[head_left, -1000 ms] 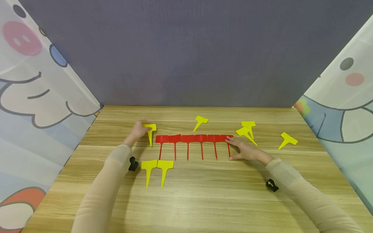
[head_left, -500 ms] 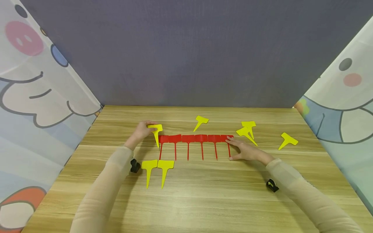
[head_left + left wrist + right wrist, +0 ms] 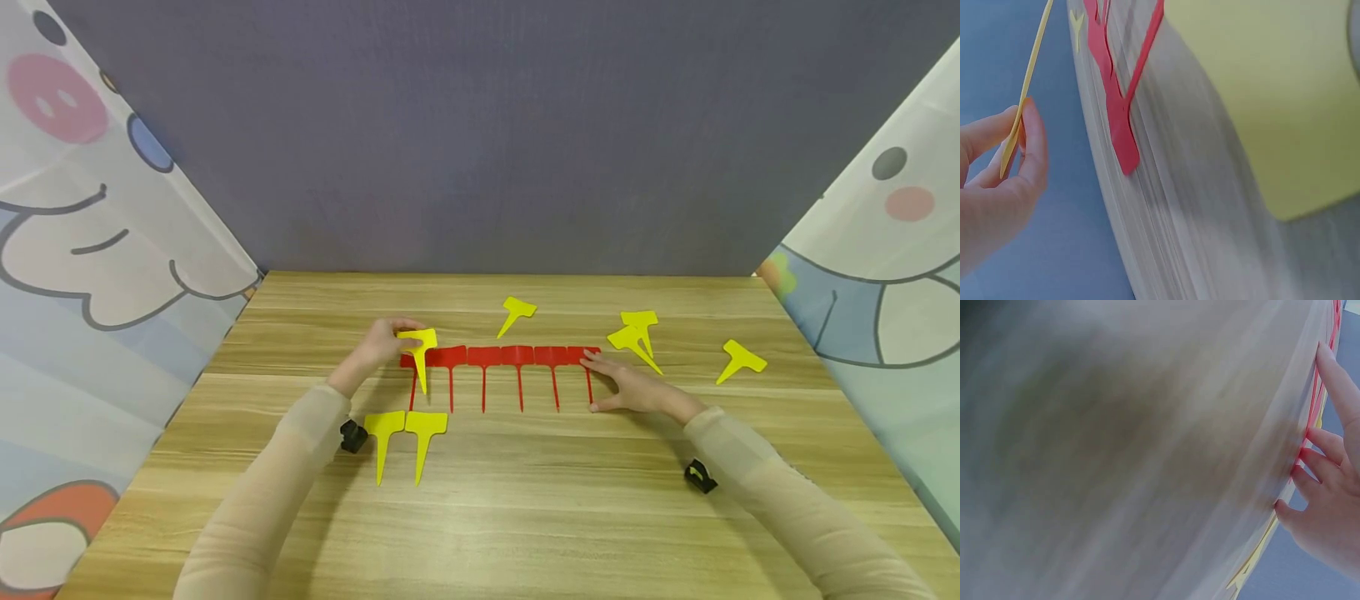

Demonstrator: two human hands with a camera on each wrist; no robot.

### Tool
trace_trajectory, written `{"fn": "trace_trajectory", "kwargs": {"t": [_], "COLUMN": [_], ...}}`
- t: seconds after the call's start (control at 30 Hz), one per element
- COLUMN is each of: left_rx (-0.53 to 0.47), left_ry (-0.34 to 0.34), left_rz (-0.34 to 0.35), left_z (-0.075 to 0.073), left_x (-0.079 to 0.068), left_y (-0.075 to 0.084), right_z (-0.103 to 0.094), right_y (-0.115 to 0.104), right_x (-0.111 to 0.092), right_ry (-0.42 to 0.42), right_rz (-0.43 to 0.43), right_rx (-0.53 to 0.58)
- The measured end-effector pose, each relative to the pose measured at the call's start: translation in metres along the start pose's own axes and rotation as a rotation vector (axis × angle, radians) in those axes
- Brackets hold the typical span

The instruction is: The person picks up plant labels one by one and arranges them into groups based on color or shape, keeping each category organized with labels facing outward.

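My left hand (image 3: 379, 345) pinches a yellow T-shaped plant label (image 3: 423, 357) by its head, between thumb and fingers. It is held over the left end of a row of red T-shaped plant labels (image 3: 485, 357), overlapping the leftmost ones in the head view. In the left wrist view the held label (image 3: 1030, 69) appears edge-on, raised off the table. My right hand (image 3: 636, 389) has its fingers spread, with fingertips at the rightmost red label (image 3: 573, 354). Two yellow plant labels (image 3: 383, 425) lie side by side nearer me, below the row's left end.
A yellow plant label (image 3: 517, 308) lies behind the row. Two overlapping yellow labels (image 3: 639, 319) lie beyond my right hand, and another yellow label (image 3: 738, 358) farther right. A dark panel (image 3: 480, 142) stands along the back edge of the wooden table (image 3: 525, 533).
My left hand has moved right and slightly toward me, carrying the yellow plant label from beside the red row to over its left end. My right hand has stayed put.
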State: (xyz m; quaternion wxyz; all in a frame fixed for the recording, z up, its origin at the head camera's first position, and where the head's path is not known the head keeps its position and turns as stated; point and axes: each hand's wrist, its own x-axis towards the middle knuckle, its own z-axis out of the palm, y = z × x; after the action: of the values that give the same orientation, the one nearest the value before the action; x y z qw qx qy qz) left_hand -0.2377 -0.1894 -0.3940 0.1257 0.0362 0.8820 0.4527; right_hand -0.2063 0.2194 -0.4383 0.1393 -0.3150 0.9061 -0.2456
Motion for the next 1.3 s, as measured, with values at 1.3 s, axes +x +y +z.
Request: {"fn": "trace_trajectory", "kwargs": {"t": [1.3], "left_rx": [-0.010], "left_ry": [-0.226], "left_rz": [0.086], "left_z": [0.050], "left_x": [-0.028], "left_y": [0.023], "right_z": [0.000], "right_y": [0.001], "right_x": [0.001], "right_ry": [-0.015], "right_rz": [0.007], "right_rx": [-0.007]}}
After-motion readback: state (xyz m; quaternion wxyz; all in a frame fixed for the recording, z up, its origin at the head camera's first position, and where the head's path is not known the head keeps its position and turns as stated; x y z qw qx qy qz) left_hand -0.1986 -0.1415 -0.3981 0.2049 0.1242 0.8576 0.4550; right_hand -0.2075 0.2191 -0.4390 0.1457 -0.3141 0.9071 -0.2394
